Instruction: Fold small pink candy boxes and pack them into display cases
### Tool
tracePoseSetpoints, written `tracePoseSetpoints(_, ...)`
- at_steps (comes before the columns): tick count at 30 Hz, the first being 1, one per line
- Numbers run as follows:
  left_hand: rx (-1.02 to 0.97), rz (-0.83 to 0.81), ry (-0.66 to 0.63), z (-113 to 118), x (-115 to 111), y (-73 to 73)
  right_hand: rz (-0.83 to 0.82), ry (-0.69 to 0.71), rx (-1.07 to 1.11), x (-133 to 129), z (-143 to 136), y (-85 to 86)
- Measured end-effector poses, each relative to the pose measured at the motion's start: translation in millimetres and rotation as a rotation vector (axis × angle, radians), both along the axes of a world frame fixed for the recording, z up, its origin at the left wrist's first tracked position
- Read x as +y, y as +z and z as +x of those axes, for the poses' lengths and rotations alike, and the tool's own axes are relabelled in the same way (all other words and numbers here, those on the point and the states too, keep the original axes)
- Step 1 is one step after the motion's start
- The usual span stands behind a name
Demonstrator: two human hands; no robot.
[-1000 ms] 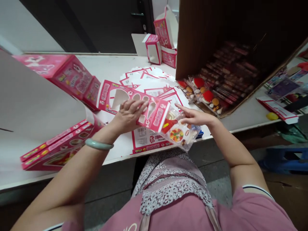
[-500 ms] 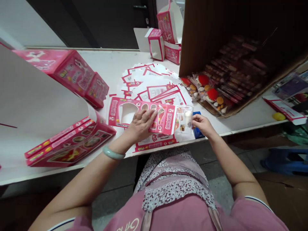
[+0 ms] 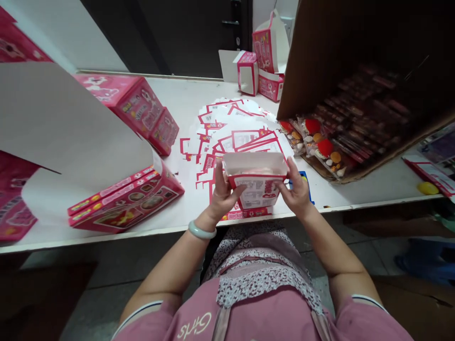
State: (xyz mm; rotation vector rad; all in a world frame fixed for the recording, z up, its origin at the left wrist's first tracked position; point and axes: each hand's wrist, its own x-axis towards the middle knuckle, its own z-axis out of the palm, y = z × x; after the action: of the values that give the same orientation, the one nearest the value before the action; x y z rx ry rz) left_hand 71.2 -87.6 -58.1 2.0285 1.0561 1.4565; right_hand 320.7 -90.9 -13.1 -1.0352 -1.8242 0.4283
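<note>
A pink and white cardboard box [image 3: 261, 192] stands upright between my hands, its open end facing up with a white flap [image 3: 254, 160] raised at the far side. Something pale shows just inside the mouth; what it is I cannot make out. My left hand [image 3: 225, 192] grips the box's left side, thumb on the printed near face. On the right side, my right hand [image 3: 295, 189] grips it the same way. Flat pink and white printed cartons [image 3: 245, 137] lie spread in a pile behind and under the box. A blue object [image 3: 305, 184] lies beside my right hand, partly hidden.
A large brown carton [image 3: 287, 94] on the right holds several clear packs of toy food [image 3: 325, 149]. Pink boxes [image 3: 142, 106] stand at the left, with more window boxes [image 3: 124, 208] near the table edge. Open small boxes [image 3: 248, 78] stand at the back. A yellow piece [image 3: 427, 188] lies far right.
The box has gone from lying flat to upright, open end up. The clear pack that stuck out of its right end no longer shows there. Both hands now hold the box's sides.
</note>
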Motion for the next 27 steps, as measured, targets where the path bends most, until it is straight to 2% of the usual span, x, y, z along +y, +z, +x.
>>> tracePoseSetpoints(2,0.079,0.124,0.035,-1,3,-13.1,0.071,0.014,-0.036,3,-1,-7.0)
tracePoseSetpoints(4,0.089,0.259,0.048,-3,4,-12.1,0.127,0.060,-0.046,6,0,-6.5)
tracePoseSetpoints(7,-0.035,0.323,0.041,-1,1,9.8,0.119,0.115,0.004,11,2,5.5)
tracePoseSetpoints(10,-0.242,0.213,0.004,4,-3,33.2,-0.038,0.131,0.198,13,0,17.4)
tracePoseSetpoints(12,-0.304,0.174,-0.066,4,-6,41.0,-0.109,0.164,0.301,12,-1,21.4)
tracePoseSetpoints(14,-0.243,0.212,-0.175,2,-9,43.5,-0.093,0.218,0.260,9,1,23.5)
tracePoseSetpoints(16,-0.154,0.270,-0.227,1,-11,44.6,-0.037,0.244,0.147,5,2,25.8)
tracePoseSetpoints(22,-0.123,0.290,-0.075,13,-10,57.4,0.088,0.145,0.022,-2,-2,40.4)
tracePoseSetpoints(25,-0.057,0.329,-0.116,8,-6,61.6,0.089,0.178,-0.031,-4,1,43.3)
tracePoseSetpoints(27,0.020,0.366,-0.184,1,-5,60.1,0.108,0.225,-0.080,-6,5,38.2)
